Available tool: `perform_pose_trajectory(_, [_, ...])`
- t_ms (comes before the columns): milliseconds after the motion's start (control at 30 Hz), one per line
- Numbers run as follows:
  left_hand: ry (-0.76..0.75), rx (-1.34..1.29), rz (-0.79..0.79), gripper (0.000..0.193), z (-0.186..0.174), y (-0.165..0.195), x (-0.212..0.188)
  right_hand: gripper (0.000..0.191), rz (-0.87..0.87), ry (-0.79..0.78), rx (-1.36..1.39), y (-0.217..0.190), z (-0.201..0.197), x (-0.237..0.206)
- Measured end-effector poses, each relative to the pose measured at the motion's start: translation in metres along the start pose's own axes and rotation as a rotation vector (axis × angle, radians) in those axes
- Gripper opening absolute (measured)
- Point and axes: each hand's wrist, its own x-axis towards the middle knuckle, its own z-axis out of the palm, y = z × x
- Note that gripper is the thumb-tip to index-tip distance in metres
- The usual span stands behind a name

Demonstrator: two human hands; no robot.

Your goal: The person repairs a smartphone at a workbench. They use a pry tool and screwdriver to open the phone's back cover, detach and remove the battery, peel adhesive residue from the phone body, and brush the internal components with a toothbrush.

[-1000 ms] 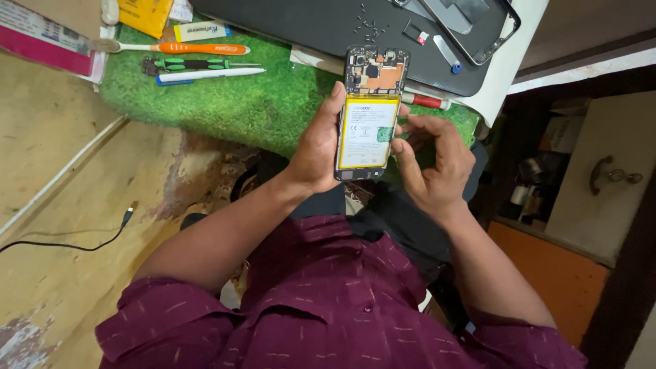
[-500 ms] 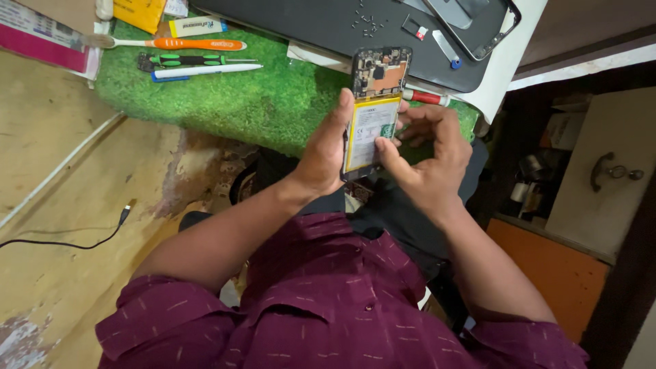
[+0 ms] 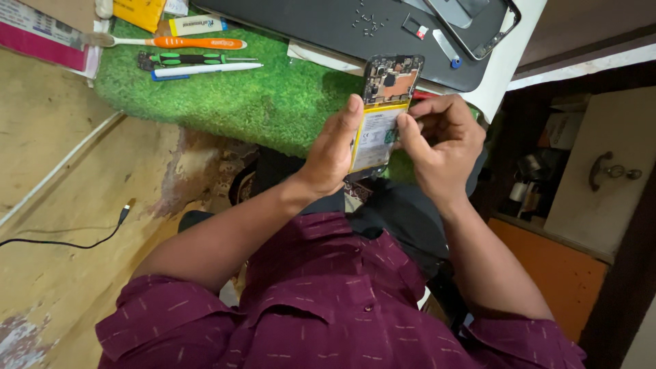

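Overhead, an opened phone is gripped along its edge by the left hand; its battery is seemingly pinched by the right hand; a green mat lies beneath.

phone: opened smartphone with its back cover off
top part: bare circuit board, dark with a copper-coloured patch
lower part: pale battery with a yellow edge
pose: upright, tilted a little, open side facing up
place: in the left grip, right grip touching its right edge
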Motion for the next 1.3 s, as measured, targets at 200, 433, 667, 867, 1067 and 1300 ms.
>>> perform_pose_trajectory(200, [-0.013,0.025,0.036,0.063,0.002,-0.001,-0.002,0.009,-0.075,0.042,-0.181,0.002,0.003,-0.001])
perform_pose_trajectory(433, [-0.056,0.100,0.128,0.057,0.006,-0.002,-0.001,0.008,-0.109,0.084,-0.178,0.010,0.003,-0.004])
perform_pose_trajectory(667, [-0.026,0.040,0.077,0.060,0.003,-0.004,-0.001,0.007,-0.051,0.059,-0.033,0.006,0.006,-0.003])
perform_pose_trajectory(867, [-0.046,0.093,0.120,0.058,0.006,0.000,0.000,0.010,-0.066,0.054,-0.041,0.006,0.006,-0.002])
perform_pose_trajectory(1067, [-0.044,0.105,0.116,0.056,0.009,0.002,0.000,0.011,-0.066,0.057,-0.013,0.010,0.007,-0.001])
perform_pose_trajectory(1300, [-0.051,0.100,0.121,0.054,0.008,0.004,-0.001,0.010,-0.032,0.064,-0.013,0.009,0.007,-0.001])
